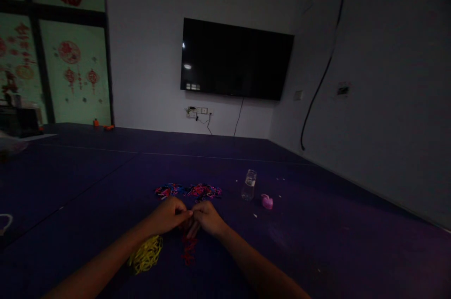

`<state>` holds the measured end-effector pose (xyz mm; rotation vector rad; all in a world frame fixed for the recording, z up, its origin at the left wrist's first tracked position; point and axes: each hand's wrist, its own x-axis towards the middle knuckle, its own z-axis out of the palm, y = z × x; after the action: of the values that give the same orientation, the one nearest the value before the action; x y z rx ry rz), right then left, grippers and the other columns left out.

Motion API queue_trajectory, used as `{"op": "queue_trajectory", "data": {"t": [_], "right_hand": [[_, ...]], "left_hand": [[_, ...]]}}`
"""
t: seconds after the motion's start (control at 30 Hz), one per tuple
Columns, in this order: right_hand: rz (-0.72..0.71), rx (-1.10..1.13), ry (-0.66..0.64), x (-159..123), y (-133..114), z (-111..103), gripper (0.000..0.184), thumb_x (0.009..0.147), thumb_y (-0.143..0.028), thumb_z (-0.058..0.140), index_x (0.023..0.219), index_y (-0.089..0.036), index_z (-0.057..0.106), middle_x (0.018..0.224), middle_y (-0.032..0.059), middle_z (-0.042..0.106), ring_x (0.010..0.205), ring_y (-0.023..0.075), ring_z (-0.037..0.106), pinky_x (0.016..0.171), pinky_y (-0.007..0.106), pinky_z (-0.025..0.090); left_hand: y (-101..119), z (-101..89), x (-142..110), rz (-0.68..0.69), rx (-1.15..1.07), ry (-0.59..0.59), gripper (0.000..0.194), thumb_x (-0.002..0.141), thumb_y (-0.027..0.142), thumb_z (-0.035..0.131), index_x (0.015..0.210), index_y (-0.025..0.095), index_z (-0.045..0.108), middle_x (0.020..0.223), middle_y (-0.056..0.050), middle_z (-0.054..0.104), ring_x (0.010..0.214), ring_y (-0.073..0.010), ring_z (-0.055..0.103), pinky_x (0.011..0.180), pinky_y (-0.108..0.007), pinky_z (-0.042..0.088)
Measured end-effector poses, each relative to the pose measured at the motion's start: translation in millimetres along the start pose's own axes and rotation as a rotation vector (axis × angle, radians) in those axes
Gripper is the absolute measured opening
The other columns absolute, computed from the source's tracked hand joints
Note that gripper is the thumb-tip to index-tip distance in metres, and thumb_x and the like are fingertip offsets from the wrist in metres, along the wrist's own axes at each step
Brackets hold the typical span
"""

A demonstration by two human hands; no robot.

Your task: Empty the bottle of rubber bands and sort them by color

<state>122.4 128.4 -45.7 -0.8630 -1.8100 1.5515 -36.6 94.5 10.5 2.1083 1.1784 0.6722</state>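
My left hand and my right hand meet at the fingertips above the purple surface. Both are closed in a pinch, and whatever lies between the fingers is hidden or too small to name. Just below them is a small heap of thin red bands, partly covered by my right fingers. A tangle of yellow bands lies beside my left forearm. Beyond my knuckles spreads a pile of mixed bands in pink, blue, red and black.
A clear bottle with a pale label stands right of the pile, beside a small pink object. White scraps dot the purple surface. Orange items sit at the far left edge. A television hangs on the wall.
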Motion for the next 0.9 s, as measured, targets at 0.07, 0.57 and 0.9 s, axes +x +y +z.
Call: {"op": "queue_trajectory", "data": {"t": [0.07,0.57,0.9], "right_hand": [[0.001,0.032,-0.018,0.8,1.0,0.6,0.022,0.074,-0.032,0.047,0.061,-0.014,0.05,0.05,0.0031,0.058,0.047,0.0172,0.062,0.047,0.026,0.049],[0.107,0.004,-0.048,-2.4,-3.2,-4.0,0.017,0.067,-0.022,0.044,0.052,-0.015,0.048,0.043,0.0025,0.056,0.033,0.0137,0.053,0.039,0.024,0.046],[-0.267,-0.666,0.722,-11.0,-8.6,-41.2,0.026,0.076,-0.011,0.038,0.072,-0.016,0.063,0.071,0.0071,0.067,0.068,0.0168,0.064,0.066,0.027,0.048]], "left_hand": [[-3.0,1.2,2.0,0.0,0.032,0.005,0.039,0.079,0.04,0.049,0.052,0.015,0.06,0.048,0.0,0.058,0.046,-0.0096,0.049,0.048,-0.02,0.034],[-4.8,10.2,-2.0,0.02,-0.41,-0.335,0.039,0.079,0.039,0.044,0.055,0.014,0.062,0.047,-0.002,0.06,0.044,-0.0114,0.053,0.053,-0.023,0.039],[-27.2,-24.0,1.2,0.057,0.082,0.536,0.041,0.085,0.045,0.037,0.063,0.018,0.059,0.061,-0.002,0.063,0.062,-0.0152,0.058,0.062,-0.026,0.043]]}}
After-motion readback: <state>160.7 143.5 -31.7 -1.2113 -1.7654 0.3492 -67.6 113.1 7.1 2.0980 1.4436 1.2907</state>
